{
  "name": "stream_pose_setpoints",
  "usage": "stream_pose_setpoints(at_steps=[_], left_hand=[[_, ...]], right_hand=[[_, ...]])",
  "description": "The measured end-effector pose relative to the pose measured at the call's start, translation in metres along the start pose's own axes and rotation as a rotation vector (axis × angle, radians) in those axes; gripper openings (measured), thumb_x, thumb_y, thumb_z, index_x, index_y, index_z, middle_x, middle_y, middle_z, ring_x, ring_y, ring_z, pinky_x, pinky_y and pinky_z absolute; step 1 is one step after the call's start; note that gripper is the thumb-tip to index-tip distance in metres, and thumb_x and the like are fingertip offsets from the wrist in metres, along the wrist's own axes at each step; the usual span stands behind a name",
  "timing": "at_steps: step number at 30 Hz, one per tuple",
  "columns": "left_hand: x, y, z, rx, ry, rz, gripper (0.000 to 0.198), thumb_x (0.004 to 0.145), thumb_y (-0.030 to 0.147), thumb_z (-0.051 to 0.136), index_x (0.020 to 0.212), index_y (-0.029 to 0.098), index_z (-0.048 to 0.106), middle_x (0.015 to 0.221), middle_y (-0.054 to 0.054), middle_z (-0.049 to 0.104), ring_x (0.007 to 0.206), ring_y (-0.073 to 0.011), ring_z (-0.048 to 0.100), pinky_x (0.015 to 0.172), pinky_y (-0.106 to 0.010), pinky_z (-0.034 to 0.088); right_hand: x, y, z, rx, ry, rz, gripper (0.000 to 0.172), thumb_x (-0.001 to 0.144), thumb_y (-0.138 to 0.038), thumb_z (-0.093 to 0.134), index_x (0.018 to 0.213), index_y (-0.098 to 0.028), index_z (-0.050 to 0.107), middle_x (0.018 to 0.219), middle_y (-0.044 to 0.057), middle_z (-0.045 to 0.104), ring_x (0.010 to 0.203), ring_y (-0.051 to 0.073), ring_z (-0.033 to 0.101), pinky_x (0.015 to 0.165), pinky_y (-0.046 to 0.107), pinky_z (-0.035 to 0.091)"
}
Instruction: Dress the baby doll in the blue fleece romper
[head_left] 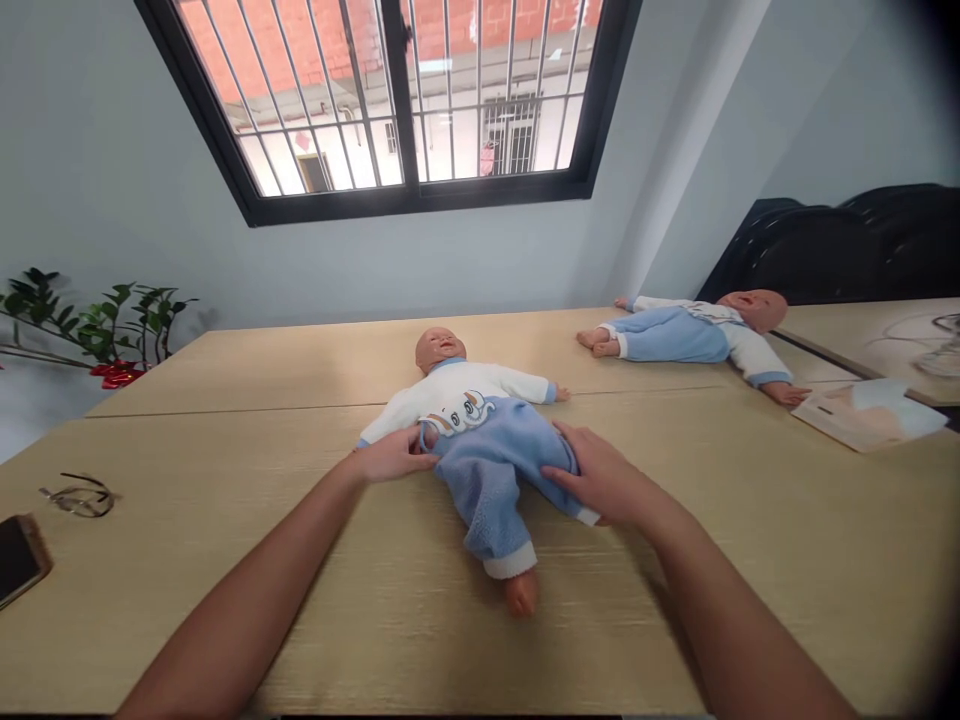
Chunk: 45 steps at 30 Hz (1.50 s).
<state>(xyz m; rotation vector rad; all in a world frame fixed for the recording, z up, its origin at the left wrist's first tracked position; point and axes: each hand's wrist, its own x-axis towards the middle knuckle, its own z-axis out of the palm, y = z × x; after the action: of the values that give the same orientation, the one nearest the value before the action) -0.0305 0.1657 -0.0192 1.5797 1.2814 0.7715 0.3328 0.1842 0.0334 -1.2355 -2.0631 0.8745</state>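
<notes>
A baby doll (pixel 440 350) lies on its back on the table, head toward the window, in a white top (pixel 480 382) with an animal face on it. Its light blue trousers (pixel 495 460) have white cuffs, and one bare foot points toward me. At the waist's left side, my left hand (pixel 394 455) is closed on the edge of the trousers; its fingertips are partly hidden. My right hand (pixel 604 478) wraps round the trouser leg on the right, thumb on top. The foot on that side is mostly hidden.
A second doll (pixel 675 335) in similar clothes lies at the back right, beside a flat white-and-beige package (pixel 862 412). Glasses (pixel 82 497) and a phone (pixel 21 560) lie at the left. A plant (pixel 109 325) stands beyond the table (pixel 360 620); black chairs (pixel 840 245) are at the right.
</notes>
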Motion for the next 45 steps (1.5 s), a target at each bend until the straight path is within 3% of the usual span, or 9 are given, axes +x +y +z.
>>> stream_pose_setpoints(at_steps=[3,5,8,13,17,22,31,38,45], left_hand=[[-0.009,-0.009,0.005,0.009,0.054,0.082,0.044,0.082,0.061,0.073,0.092,0.018,0.069,0.088,-0.003,0.066,0.085,-0.0215,0.057,0.084,-0.033,0.047],[-0.011,-0.013,0.011,-0.067,0.143,0.144,0.047,0.087,0.063,0.067,0.099,0.018,0.07,0.103,-0.006,0.07,0.101,-0.0254,0.059,0.098,-0.037,0.046],[-0.01,-0.019,0.017,-0.152,0.213,0.161,0.054,0.091,0.066,0.059,0.113,0.017,0.068,0.115,-0.009,0.07,0.11,-0.0267,0.06,0.105,-0.039,0.044],[-0.006,-0.024,0.023,-0.263,0.268,0.157,0.06,0.091,0.068,0.056,0.118,0.016,0.066,0.117,-0.011,0.07,0.103,-0.0254,0.064,0.1,-0.041,0.048],[-0.008,-0.022,0.024,-0.297,0.215,0.166,0.058,0.088,0.066,0.063,0.119,0.017,0.067,0.116,-0.009,0.071,0.108,-0.0261,0.064,0.102,-0.041,0.048],[-0.014,-0.018,0.026,-0.32,0.091,0.156,0.063,0.076,0.051,0.084,0.123,0.016,0.062,0.106,-0.007,0.072,0.101,-0.0236,0.066,0.095,-0.038,0.051],[-0.006,-0.008,0.05,-0.546,-0.129,0.169,0.071,0.072,0.037,0.091,0.131,0.019,0.055,0.128,-0.016,0.07,0.121,-0.0296,0.067,0.106,-0.045,0.05],[-0.001,-0.005,0.069,0.049,0.449,0.036,0.037,0.087,0.027,0.071,0.119,0.017,0.055,0.117,-0.015,0.071,0.109,-0.0278,0.067,0.095,-0.04,0.052],[0.02,-0.001,0.048,0.19,0.678,-0.132,0.019,0.09,0.021,0.064,0.106,0.02,0.054,0.112,-0.013,0.07,0.108,-0.0279,0.064,0.092,-0.036,0.046]], right_hand=[[-0.045,-0.016,0.028,-0.315,0.29,-0.086,0.035,0.093,-0.045,0.058,0.122,-0.025,0.061,0.121,0.016,0.066,0.119,0.042,0.057,0.107,0.063,0.04],[-0.085,-0.025,0.058,-0.29,0.31,-0.165,0.028,0.098,-0.046,0.054,0.118,-0.027,0.056,0.112,0.015,0.066,0.107,0.036,0.062,0.096,0.056,0.051],[-0.132,-0.029,0.107,-0.299,0.317,-0.217,0.05,0.092,-0.049,0.066,0.132,-0.025,0.048,0.121,0.015,0.063,0.11,0.035,0.063,0.091,0.052,0.057],[-0.143,-0.021,0.149,-0.405,0.401,-0.153,0.052,0.09,-0.034,0.066,0.138,-0.02,0.049,0.122,0.016,0.066,0.11,0.036,0.065,0.092,0.055,0.057],[-0.126,-0.024,0.134,-0.248,0.368,-0.047,0.042,0.092,-0.032,0.055,0.131,-0.018,0.057,0.111,0.015,0.073,0.097,0.032,0.071,0.087,0.049,0.059],[-0.114,-0.049,0.095,0.073,0.34,0.236,0.04,0.089,-0.049,0.058,0.114,-0.019,0.066,0.096,0.01,0.076,0.082,0.028,0.073,0.072,0.039,0.059],[-0.078,-0.067,0.056,0.534,0.431,0.238,0.05,0.076,-0.059,0.073,0.101,-0.016,0.068,0.086,0.008,0.075,0.079,0.025,0.072,0.073,0.035,0.06],[-0.067,-0.097,0.023,0.434,0.404,0.221,0.045,0.076,-0.056,0.073,0.099,-0.017,0.069,0.076,0.006,0.075,0.066,0.024,0.07,0.057,0.032,0.057],[-0.113,-0.111,-0.006,-0.011,0.399,0.159,0.038,0.08,-0.053,0.07,0.102,-0.023,0.071,0.075,0.004,0.078,0.067,0.023,0.074,0.058,0.029,0.056]])
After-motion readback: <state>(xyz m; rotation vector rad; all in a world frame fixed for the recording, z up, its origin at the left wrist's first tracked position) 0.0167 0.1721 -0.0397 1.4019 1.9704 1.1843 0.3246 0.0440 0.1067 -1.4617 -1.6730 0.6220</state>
